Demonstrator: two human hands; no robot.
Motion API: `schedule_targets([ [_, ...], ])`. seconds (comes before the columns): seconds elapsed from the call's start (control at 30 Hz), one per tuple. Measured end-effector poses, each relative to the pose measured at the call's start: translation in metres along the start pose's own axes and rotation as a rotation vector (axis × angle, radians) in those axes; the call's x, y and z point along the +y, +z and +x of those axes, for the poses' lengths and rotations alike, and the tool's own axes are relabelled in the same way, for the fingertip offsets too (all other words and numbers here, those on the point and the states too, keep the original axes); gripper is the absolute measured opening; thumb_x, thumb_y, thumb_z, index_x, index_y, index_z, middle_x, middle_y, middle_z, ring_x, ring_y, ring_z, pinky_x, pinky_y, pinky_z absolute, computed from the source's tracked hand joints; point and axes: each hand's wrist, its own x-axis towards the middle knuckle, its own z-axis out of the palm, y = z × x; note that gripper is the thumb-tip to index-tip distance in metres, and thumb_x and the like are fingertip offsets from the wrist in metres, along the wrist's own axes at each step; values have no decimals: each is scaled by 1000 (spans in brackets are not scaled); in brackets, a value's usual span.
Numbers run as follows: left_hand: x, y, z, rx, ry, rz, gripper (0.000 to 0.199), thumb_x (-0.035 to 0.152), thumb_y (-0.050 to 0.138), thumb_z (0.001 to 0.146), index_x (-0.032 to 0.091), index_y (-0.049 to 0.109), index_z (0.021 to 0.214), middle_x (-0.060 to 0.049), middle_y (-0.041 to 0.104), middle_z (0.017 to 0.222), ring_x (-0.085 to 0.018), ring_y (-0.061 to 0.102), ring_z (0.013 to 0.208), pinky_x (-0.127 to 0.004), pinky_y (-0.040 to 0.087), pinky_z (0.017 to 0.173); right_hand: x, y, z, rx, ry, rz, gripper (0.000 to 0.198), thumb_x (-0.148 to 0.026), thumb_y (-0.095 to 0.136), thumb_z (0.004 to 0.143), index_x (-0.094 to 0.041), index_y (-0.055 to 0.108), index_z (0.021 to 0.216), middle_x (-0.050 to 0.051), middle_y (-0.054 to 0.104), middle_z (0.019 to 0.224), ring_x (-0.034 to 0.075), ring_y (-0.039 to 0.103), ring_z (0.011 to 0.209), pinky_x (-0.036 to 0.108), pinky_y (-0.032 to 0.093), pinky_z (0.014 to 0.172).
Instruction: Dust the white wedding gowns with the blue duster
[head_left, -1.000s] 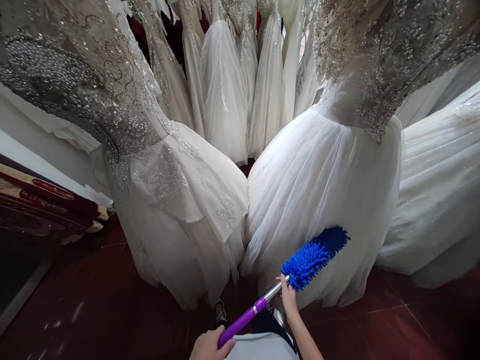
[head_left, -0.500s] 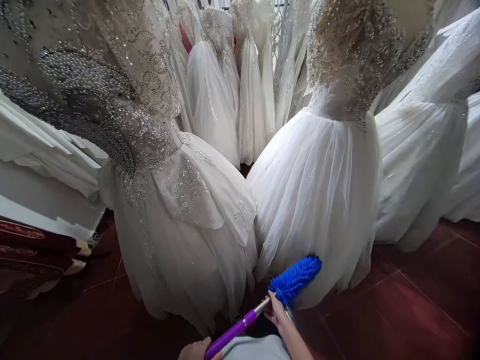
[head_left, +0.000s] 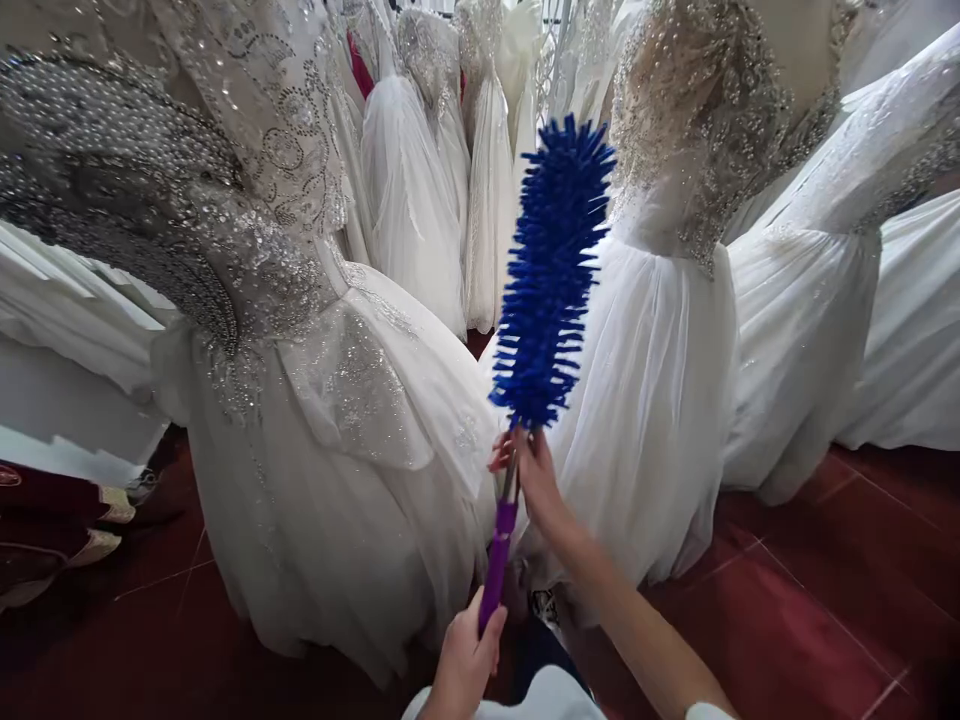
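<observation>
A duster (head_left: 553,270) with a fluffy blue head stands nearly upright in front of me, its head level with the gowns' waists. My left hand (head_left: 466,648) is wrapped round the purple handle low down. Higher up, my right hand (head_left: 531,468) grips the metal rod just under the blue head. Behind the duster is a white gown with a beaded bodice (head_left: 652,330), partly hidden by the blue head. To the left stands another white gown with heavy silver beading (head_left: 352,400); whether the blue fibres touch either gown I cannot tell.
More white gowns (head_left: 412,180) hang in a row at the back, and others (head_left: 810,330) fill the right side. Pale fabric (head_left: 75,370) and dark red garments (head_left: 45,530) lie at the left. The floor (head_left: 810,590) is dark red tile.
Both hands have raised the duster from low by the right gown's hem to nearly upright in front of me. My view has shifted slightly to the right.
</observation>
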Motion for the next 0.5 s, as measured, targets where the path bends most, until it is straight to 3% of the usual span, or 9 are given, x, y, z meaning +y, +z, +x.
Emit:
schedule_targets([
  [0.1, 52, 44, 40, -56, 63, -208, 56, 68, 28, 78, 19, 53, 90, 8, 43, 42, -9, 41, 35, -21, 32, 41, -6, -51, 58, 155, 29, -44, 42, -62, 50, 75, -25, 42, 94, -11, 53, 68, 2, 46, 36, 16, 38, 34],
  [0.2, 66, 97, 71, -170, -88, -392, 59, 77, 29, 71, 21, 47, 77, 9, 38, 37, -9, 36, 30, -22, 27, 35, 23, -111, 91, 195, 241, -127, 43, -62, 53, 71, -24, 39, 86, -14, 48, 57, 1, 35, 28, 15, 29, 28],
  [0.27, 53, 132, 87, -220, -238, -458, 65, 85, 26, 62, 22, 42, 69, 9, 36, 34, -10, 36, 29, -23, 29, 35, 55, -141, 98, 160, 349, -161, 42, -60, 56, 70, -23, 37, 77, -14, 43, 49, 3, 34, 26, 16, 27, 26],
  [0.33, 29, 158, 99, -200, -350, -483, 69, 90, 26, 52, 23, 39, 62, 8, 34, 31, -10, 37, 31, -24, 32, 38, 89, -156, 96, 131, 431, -178, 38, -56, 54, 73, -24, 34, 74, -15, 39, 43, 3, 32, 25, 15, 26, 25],
  [0.5, -19, 180, 107, 130, -384, -579, 68, 90, 37, 44, 22, 40, 50, 7, 33, 36, -8, 39, 38, -25, 37, 48, 153, -147, 66, 21, 664, -204, 27, -41, 54, 77, -24, 33, 75, -14, 41, 42, 5, 38, 27, 15, 32, 27],
])
